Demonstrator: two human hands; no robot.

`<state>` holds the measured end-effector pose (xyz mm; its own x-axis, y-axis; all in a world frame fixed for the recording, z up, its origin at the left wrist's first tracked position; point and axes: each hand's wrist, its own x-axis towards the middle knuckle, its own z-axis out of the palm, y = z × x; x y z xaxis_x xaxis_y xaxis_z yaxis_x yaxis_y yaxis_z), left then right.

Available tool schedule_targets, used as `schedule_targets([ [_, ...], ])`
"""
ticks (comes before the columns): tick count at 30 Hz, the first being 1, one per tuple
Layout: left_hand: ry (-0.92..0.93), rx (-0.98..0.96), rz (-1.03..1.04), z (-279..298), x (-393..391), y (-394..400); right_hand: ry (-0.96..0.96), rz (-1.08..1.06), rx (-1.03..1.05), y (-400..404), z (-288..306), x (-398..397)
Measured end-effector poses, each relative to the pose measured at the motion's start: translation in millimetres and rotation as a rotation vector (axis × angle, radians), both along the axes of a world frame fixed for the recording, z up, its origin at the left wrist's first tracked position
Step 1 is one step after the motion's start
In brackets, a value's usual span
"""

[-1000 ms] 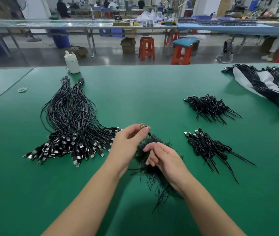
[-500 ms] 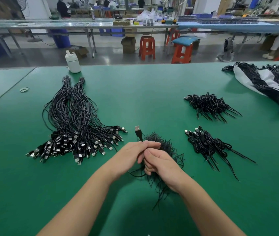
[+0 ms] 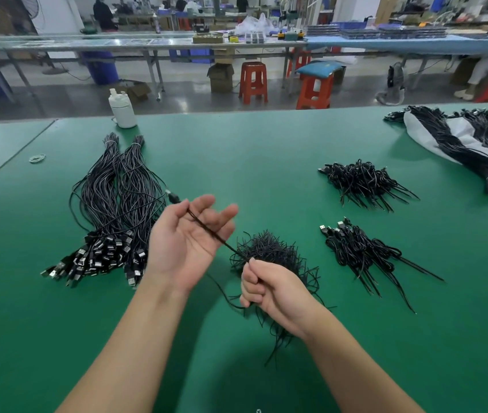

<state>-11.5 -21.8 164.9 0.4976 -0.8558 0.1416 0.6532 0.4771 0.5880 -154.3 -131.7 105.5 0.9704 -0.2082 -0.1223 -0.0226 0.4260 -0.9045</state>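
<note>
A worker's right hand (image 3: pixel 269 289) is gripping a black cable (image 3: pixel 207 229) in a closed fist. The left hand (image 3: pixel 187 242), palm up with fingers relaxed, is letting the cable lie across it, with the plug (image 3: pixel 173 198) jutting out past the fingers. Both hands are hovering above a tangled pile (image 3: pixel 269 251) on the green table (image 3: pixel 266 162). Long bundles (image 3: pixel 111 204) are lying to the left, two smaller piles (image 3: pixel 362 183) to the right, and a white bottle (image 3: pixel 122 110) is standing at the far edge.
</note>
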Motion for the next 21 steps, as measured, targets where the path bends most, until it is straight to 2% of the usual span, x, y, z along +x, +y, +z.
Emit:
schedule_targets([
  [1, -0.025, -0.024, -0.141, 5.2, 2.9, 6.3, -0.001, 0.001, 0.049, -1.1, -2.2, 0.9],
  [3, -0.242, 0.001, -0.481, 7.6, 4.9, 15.3, 0.013, 0.006, 0.09, -4.7, -4.3, 2.9],
  [5, -0.543, 0.236, -0.675, 5.2, 6.8, 20.1, 0.038, 0.007, 0.086, -8.8, -4.5, 4.9],
  [9, -0.868, 0.812, -0.728, -10.1, 2.4, 22.1, 0.06, -0.002, 0.038, -14.0, -6.2, 8.2],
  [12, -1.047, 1.09, -0.623, -25.2, -5.3, 19.4, 0.052, -0.02, 0.023, -17.6, -5.0, 9.0],
  [14, -1.031, 1.064, -0.537, -35.1, -4.6, 17.3, 0.042, -0.024, -0.001, -19.1, -2.5, 8.6],
  [16, -0.932, 0.899, -0.435, -43.3, -0.7, 15.8, 0.029, -0.02, -0.034, -17.3, -1.7, 7.9],
  [19, -0.684, 0.676, -0.165, -51.0, 1.0, 9.7, 0.019, 0.005, -0.064, -8.0, -4.4, 6.5],
  [21, -0.519, 0.529, -0.064, -55.0, -0.6, 3.9, 0.008, 0.013, -0.057, -1.4, -6.4, 7.2],
])
